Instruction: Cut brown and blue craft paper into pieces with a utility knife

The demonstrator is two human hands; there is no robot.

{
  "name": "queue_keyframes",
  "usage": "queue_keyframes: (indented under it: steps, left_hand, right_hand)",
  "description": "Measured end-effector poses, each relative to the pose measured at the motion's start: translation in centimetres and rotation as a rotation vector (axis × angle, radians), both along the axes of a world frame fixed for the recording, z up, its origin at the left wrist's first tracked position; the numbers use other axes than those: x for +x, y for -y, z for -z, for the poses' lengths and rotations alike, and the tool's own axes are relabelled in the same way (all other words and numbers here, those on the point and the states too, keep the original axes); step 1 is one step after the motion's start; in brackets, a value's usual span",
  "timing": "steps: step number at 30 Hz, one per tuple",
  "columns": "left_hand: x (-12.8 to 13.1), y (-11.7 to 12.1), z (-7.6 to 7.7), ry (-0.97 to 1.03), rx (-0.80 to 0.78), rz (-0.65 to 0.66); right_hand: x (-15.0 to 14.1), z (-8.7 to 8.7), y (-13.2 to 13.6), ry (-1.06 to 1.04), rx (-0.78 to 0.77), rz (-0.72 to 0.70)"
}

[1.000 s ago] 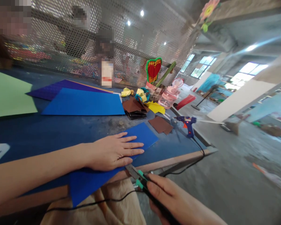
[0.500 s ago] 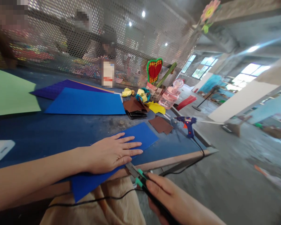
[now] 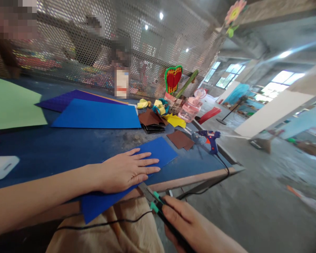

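My left hand (image 3: 131, 168) lies flat with fingers spread on a sheet of dark blue paper (image 3: 163, 151), pressing it to the table. One corner of the sheet hangs over the table's front edge above my lap. Below the left thumb, my right hand (image 3: 181, 218) grips the black and green handles of a pair of scissors (image 3: 158, 205). Their blades point up and left, at the paper's edge just under the left hand. Where the tips meet the paper is partly hidden by that hand.
A glue gun (image 3: 212, 140) stands near the table's right end, its cord hanging over the edge. Brown pieces (image 3: 180, 140), a lighter blue sheet (image 3: 97, 116), a pale green sheet (image 3: 13, 105) and a pink bottle (image 3: 190, 109) are on the table. A perforated screen (image 3: 152, 45) rises behind.
The scissors and my right hand have shifted slightly left along the paper's edge. My left hand stays flat in the same place on the sheet.
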State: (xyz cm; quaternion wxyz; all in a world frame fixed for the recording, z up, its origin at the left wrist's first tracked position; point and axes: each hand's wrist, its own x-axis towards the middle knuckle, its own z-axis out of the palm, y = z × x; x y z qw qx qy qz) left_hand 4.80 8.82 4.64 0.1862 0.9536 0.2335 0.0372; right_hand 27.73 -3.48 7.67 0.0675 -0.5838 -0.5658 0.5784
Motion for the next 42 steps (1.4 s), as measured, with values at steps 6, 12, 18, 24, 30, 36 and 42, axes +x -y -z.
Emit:
queue_keyframes:
  steps: [6, 12, 18, 24, 30, 36, 42]
  left_hand:
    - [0.1, -0.1, -0.2, -0.028, -0.015, 0.004]
    - [0.0, -0.1, -0.2, -0.027, -0.023, 0.007]
    - [0.0, -0.1, -0.2, -0.02, -0.025, 0.011]
    - [0.0, -0.1, -0.2, -0.019, -0.017, 0.009]
    - [0.0, 0.0, -0.3, -0.034, -0.009, 0.013]
    - [0.0, -0.1, -0.3, -0.027, -0.011, 0.012]
    - [-0.1, -0.2, -0.2, -0.028, -0.016, 0.021]
  right_hand:
    - [0.0, 0.4, 0.3, 0.045, 0.07, -0.024]
    - [-0.3, 0.4, -0.2, 0.109, 0.292, -0.117]
    - [-0.6, -0.2, 0.1, 0.125, 0.251, -0.129]
    - [-0.9, 0.3, 0.0, 0.111, 0.234, -0.13]
    - [-1.2, 0.3, 0.3, 0.136, 0.341, -0.171]
    - [-1.6, 0.4, -0.2, 0.103, 0.216, -0.151]
    - [-1.4, 1.0, 0.2, 0.14, 0.341, -0.209]
